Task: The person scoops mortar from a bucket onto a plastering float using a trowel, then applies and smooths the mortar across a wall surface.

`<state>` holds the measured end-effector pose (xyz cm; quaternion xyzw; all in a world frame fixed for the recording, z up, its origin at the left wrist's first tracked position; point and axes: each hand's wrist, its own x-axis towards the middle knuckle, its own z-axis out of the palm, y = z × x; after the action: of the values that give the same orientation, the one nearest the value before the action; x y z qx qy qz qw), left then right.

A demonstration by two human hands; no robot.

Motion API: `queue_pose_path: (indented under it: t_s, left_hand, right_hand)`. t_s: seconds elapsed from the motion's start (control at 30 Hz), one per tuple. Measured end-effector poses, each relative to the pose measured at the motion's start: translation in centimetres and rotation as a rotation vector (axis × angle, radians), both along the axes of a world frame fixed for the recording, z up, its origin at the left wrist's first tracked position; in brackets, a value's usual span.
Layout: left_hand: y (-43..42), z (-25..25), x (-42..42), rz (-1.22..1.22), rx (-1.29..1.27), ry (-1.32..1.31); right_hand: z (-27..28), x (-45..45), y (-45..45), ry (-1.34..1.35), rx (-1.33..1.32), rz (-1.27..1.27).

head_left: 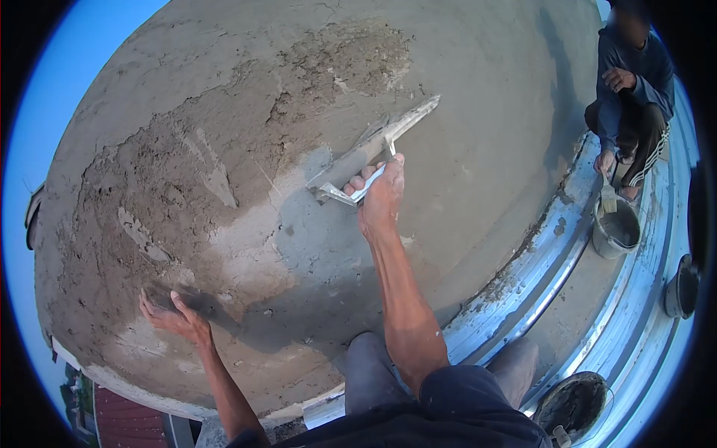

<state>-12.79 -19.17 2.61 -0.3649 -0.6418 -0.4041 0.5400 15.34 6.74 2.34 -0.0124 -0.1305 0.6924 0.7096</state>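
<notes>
My right hand (383, 196) is wrapped round the pale handle of a plastering trowel (347, 166). The trowel's long blade lies against the curved, mortar-covered wall (478, 149), tilted up to the right. My left hand (175, 317) is at the lower left, fingers spread and holding nothing, close to the wall; whether it touches cannot be told. Between and above the hands, a rough brown patch of mortar (246, 112) meets smoother grey plaster. Lighter smears mark the rough part.
At the right a person (631, 82) squats, one hand holding a brush (608, 196) over a bucket (618, 237). Another bucket (681, 287) stands at the far right, and a mortar bucket (575, 407) is near my knee. Corrugated metal sheets (538, 287) run below the wall.
</notes>
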Motion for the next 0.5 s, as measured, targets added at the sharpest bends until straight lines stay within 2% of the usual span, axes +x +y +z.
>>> queue_pose_path:
  t_s: [0.07, 0.13, 0.2, 0.23, 0.5]
  left_hand:
    - [0.1, 1.2, -2.0, 0.112, 0.172, 0.104]
    - [0.8, 1.2, -3.9, 0.146, 0.187, 0.072]
    - [1.6, 1.8, -4.2, 0.076, 0.196, 0.056]
    - [2.0, 1.7, -3.9, 0.147, 0.204, 0.024]
    - [2.6, 1.8, -3.7, 0.136, 0.263, 0.057]
  right_hand:
    - [1.2, -1.3, -1.5, -0.041, 0.004, -0.001]
    - [2.9, -2.2, -2.7, -0.042, -0.027, 0.024]
    - [4.9, -2.6, -2.9, -0.029, 0.003, 0.014]
    - [6.1, -2.7, -2.8, -0.025, 0.015, 0.004]
    - [13.8, -3.3, -4.1, -0.086, 0.049, -0.036]
